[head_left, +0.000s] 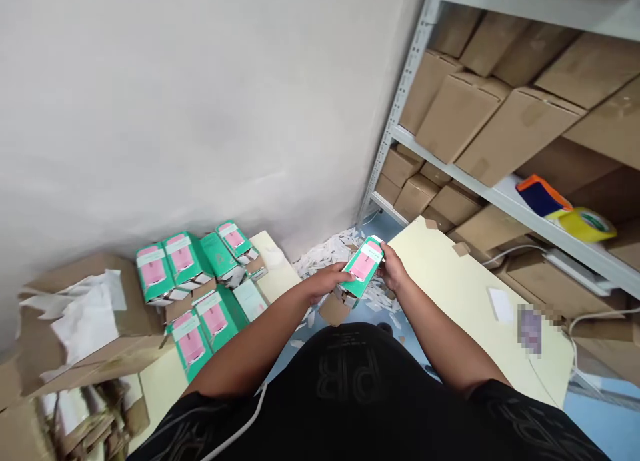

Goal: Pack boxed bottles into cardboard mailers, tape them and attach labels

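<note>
A green and pink carton [364, 264] is held in front of my body, tilted, with a brown cardboard flap [334, 310] hanging at its lower end. My left hand [327, 282] grips its lower left side, thumb on the front face. At the upper right edge, my right hand [394, 268] has its fingers wrapped round the carton, some of them hidden behind it. To the left, several similar green cartons [185, 254] stand in rows on a pale table [275, 268].
An open cardboard box [95, 361] with white paper sits at the left. White paper scraps [330, 251] litter the blue floor. At the right are a cream table [450, 294] and a metal shelf [435, 158] stacked with brown boxes [460, 114] and a yellow tape roll [585, 226].
</note>
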Demonstrator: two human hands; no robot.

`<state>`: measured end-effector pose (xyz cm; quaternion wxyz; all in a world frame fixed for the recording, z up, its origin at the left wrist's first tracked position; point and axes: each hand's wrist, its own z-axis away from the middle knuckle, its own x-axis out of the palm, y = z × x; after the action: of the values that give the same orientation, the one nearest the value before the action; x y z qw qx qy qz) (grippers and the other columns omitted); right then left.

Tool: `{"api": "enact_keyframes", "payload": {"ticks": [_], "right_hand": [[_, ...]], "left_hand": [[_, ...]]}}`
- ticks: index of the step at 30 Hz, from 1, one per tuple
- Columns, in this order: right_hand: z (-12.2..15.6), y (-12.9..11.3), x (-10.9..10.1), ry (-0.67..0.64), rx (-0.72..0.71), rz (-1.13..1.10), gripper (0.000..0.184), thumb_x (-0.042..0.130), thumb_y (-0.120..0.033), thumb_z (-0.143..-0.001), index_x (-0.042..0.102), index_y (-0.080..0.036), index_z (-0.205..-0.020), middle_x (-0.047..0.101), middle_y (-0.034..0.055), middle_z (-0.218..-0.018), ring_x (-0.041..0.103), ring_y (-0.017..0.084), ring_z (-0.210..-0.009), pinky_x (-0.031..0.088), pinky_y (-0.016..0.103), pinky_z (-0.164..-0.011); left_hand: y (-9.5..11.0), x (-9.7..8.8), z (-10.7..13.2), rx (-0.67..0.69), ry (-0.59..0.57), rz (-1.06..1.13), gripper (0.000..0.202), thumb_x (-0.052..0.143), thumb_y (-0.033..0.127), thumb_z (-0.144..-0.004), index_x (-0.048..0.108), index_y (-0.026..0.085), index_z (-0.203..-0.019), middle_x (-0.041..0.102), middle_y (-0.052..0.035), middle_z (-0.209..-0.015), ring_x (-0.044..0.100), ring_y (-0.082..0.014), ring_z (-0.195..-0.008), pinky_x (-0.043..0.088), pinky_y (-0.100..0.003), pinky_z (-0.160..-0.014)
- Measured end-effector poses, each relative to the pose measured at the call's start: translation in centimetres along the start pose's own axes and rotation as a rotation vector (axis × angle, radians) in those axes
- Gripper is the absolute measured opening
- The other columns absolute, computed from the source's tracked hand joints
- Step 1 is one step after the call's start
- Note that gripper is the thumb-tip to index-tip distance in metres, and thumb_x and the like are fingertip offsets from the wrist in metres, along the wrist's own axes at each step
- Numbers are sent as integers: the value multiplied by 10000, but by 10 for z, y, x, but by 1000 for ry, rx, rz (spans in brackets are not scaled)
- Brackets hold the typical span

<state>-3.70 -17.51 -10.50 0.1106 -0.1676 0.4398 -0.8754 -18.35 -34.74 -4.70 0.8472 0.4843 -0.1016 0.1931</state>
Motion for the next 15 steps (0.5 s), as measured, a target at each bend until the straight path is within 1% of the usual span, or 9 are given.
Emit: {"api": "enact_keyframes", "payload": {"ticks": [2, 4, 6, 8, 11, 12, 13, 14, 15], "right_hand": [[-6, -3, -35, 86, -34, 6, 275, 640, -488, -855, 637, -276, -1030, 689, -37, -827, 651, 156, -713, 540, 247, -580], [-12, -7, -74, 167, -16, -54, 223, 650, -433, -840, 642, -250, -968, 682, -39, -752, 642, 147, -663, 526, 228, -555], [-19, -10, -116, 241, 30, -181, 174, 646, -382, -831, 639, -223, -903, 681, -27, -698, 640, 150, -622, 534, 234, -538], [-26, -13, -161, 296, 65, -316, 136, 638, -334, -824, 639, -210, -881, 693, -17, -680, 650, 157, -598, 558, 250, -537], [-36, -15, -227, 321, 98, -447, 96, 615, -282, -823, 633, -208, -882, 703, -18, -664, 667, 163, -575, 584, 264, -534], [-39, -15, -247, 321, 111, -479, 87, 606, -273, -826, 629, -208, -877, 702, -18, -655, 669, 164, -565, 588, 266, -531], [-43, -15, -266, 324, 123, -509, 79, 596, -267, -829, 625, -207, -872, 701, -18, -645, 669, 165, -556, 592, 267, -529], [-46, -15, -284, 333, 134, -536, 74, 583, -260, -834, 621, -207, -867, 699, -18, -637, 667, 164, -546, 594, 269, -527], [-50, -15, -299, 351, 143, -562, 74, 568, -255, -840, 619, -207, -863, 699, -18, -632, 665, 164, -539, 596, 271, -525]], "left_hand": [[5, 24, -26, -57, -65, -66, 592, 849, 398, -661, 687, 201, -1195, 768, -60, -1085, 719, -257, -958, 544, -330, -810], [6, 50, -53, -100, -118, -93, 561, 804, 509, -724, 694, 201, -1180, 766, -65, -1078, 712, -267, -978, 547, -354, -841], [4, 77, -79, -93, -149, -60, 591, 698, 638, -807, 686, 196, -1200, 747, -89, -1143, 694, -280, -1048, 540, -388, -907], [0, 104, -103, -27, -134, 14, 653, 593, 709, -862, 654, 198, -1264, 694, -117, -1278, 665, -284, -1125, 518, -418, -977], [-12, 143, -138, 104, -131, 68, 713, 551, 727, -872, 581, 199, -1351, 594, -157, -1430, 634, -298, -1189, 489, -462, -1034], [-18, 156, -150, 151, -138, 34, 725, 570, 714, -864, 555, 200, -1374, 570, -167, -1455, 624, -309, -1209, 481, -481, -1046], [-23, 168, -161, 201, -121, -45, 736, 617, 686, -843, 534, 202, -1392, 555, -174, -1466, 609, -322, -1231, 473, -499, -1056], [-28, 181, -172, 261, -64, -170, 750, 680, 641, -813, 520, 205, -1403, 543, -178, -1471, 587, -335, -1260, 462, -517, -1068], [-33, 193, -183, 332, 31, -328, 763, 739, 582, -781, 515, 205, -1406, 532, -180, -1470, 555, -350, -1296, 446, -536, -1087]]}}
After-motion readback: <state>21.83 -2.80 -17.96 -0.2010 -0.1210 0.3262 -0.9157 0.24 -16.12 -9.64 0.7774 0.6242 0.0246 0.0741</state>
